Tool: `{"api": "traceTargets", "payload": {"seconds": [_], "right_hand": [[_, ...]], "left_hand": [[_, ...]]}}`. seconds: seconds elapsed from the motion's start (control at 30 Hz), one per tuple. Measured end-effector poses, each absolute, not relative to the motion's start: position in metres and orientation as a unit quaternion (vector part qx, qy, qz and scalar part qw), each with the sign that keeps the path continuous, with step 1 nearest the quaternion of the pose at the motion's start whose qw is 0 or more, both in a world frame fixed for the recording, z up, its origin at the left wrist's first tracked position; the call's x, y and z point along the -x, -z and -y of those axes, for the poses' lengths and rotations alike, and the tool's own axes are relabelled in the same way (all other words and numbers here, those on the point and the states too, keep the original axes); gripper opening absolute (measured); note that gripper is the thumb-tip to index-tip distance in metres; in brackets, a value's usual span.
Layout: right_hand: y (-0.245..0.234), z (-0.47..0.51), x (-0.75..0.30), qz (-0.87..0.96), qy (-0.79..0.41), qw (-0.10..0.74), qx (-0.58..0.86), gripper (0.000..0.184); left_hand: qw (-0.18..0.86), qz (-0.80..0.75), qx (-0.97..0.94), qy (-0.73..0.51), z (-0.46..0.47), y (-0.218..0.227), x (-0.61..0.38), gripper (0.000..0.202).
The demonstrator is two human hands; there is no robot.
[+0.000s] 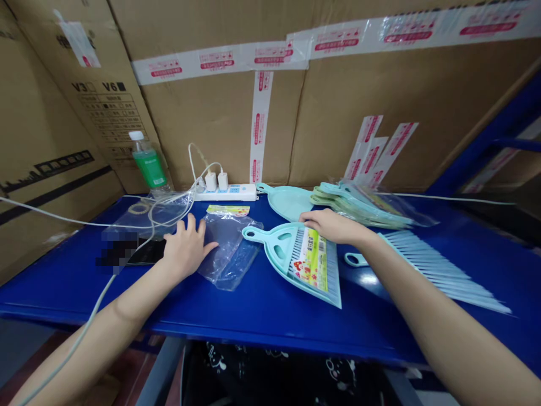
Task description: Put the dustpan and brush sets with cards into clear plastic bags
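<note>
Dustpan set [302, 259] (teal) against right fingers [311, 217]

The tabletop [181, 307] was lit moderately, and a pale glare was thrown onto it between its middle and right edge. Small highlights were caught by the bag [230, 256]. Below the front edge, the space was sunk in shadow. Fine print on the tape [338, 42] was softened by blur. Toward the right edge, the brush [448, 273] was stretched by wide-angle distortion; toward the left edge, the phone [149, 254] was partly masked by pixelation.
</note>
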State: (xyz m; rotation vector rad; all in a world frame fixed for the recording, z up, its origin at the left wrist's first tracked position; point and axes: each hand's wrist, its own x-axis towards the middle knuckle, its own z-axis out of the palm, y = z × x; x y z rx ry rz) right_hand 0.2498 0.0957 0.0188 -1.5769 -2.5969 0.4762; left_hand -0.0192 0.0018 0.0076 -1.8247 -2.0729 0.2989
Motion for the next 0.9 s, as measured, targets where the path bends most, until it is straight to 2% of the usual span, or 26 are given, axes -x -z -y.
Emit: {"api": "traceTargets", "payload": {"seconds": [0.6,0.9], "right_hand": [[-0.0185,-0.0961,-0.2507,0.846,-0.156,0.039,0.509,0.027],[-0.0205,-0.0937,-0.2488,0.841,-0.154,0.029,0.518,0.026]], "left_hand": [[0.180,0.730,0.650,-0.109,-0.0068,-0.0096,0.0227,0.054],[0.211,0.660,0.712,-0.114,-0.0083,-0.0075,0.0208,0.041]]}}
